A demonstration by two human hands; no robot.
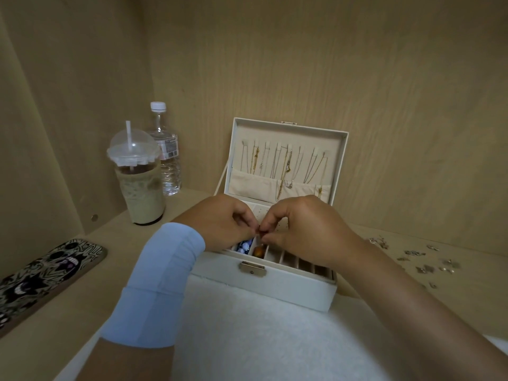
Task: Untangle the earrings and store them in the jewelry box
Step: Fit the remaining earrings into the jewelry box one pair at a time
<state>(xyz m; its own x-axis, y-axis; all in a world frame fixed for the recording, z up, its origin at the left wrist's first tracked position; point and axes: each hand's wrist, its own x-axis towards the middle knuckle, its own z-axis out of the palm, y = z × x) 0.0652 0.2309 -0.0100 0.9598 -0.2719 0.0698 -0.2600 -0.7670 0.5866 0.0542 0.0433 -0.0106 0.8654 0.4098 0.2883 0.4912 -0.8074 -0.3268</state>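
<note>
Left hand point(225, 224): fingers curled in tight, thumb and fingertips pinched narrow on an earring point(260, 232); a light blue sleeve point(162, 284) covers the wrist.
Right hand point(308, 232): same narrow pinch, its fingertips meeting the left hand's on the same earring.
Earring: held between both hands above the near left part of the box tray; too small to make out its shape.
Jewelry box point(275, 287): white, lid up, centre of the shelf, latch facing near.
Box lid: necklaces point(283, 163) hang in a row inside.
Box tray: blue and white beads point(244, 247) in a near left slot, a brown bead point(259, 251) in the slot just to their right.
Loose earrings point(423, 259): scattered on the shelf, right of the box, well apart from the hands.
Far left: iced drink cup point(140, 182) with a straw, water bottle point(167, 155) just behind it.
Near left: patterned phone case point(46, 273).
</note>
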